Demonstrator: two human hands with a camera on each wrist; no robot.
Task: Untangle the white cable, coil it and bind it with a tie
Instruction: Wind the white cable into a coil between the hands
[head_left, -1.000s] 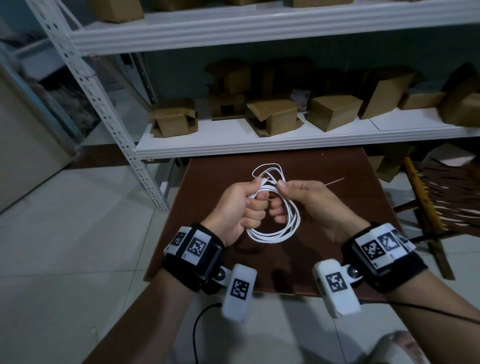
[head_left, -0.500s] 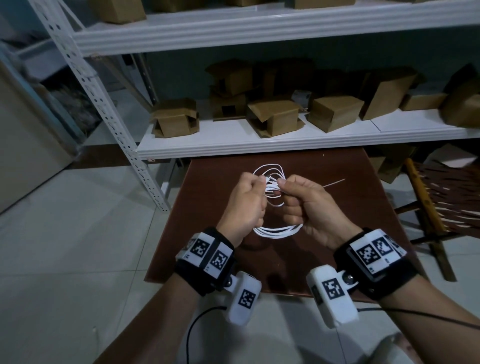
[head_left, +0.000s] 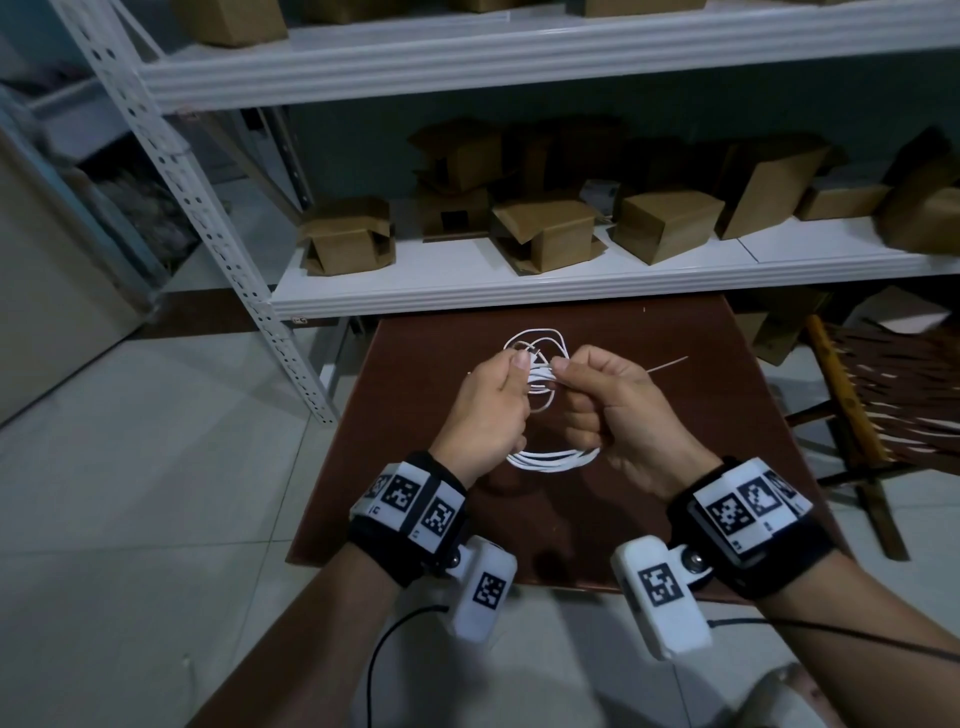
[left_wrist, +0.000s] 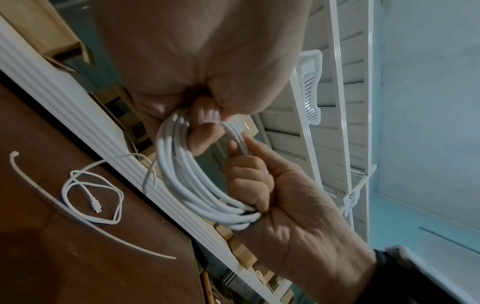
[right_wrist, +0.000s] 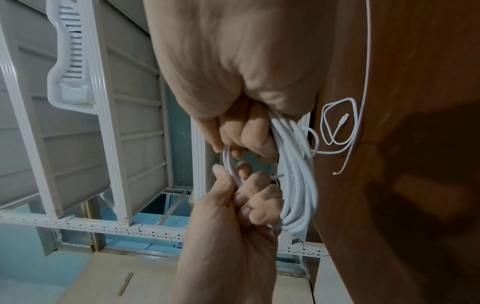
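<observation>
Over the tabletop (head_left: 727, 415) we grip the coiled cable (head_left: 550, 458) between left hand (head_left: 485, 410) and right hand (head_left: 618, 410), its loose end and the tie (left_wrist: 78, 218) lying near the far edge.

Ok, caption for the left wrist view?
Both hands grip the coiled white cable; its loose end and the tie lie on the table.

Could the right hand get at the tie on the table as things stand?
Probably not yet. The right hand grips the coil, as does the left hand. The tie lies bare on the table, with the loose cable end across it.
</observation>
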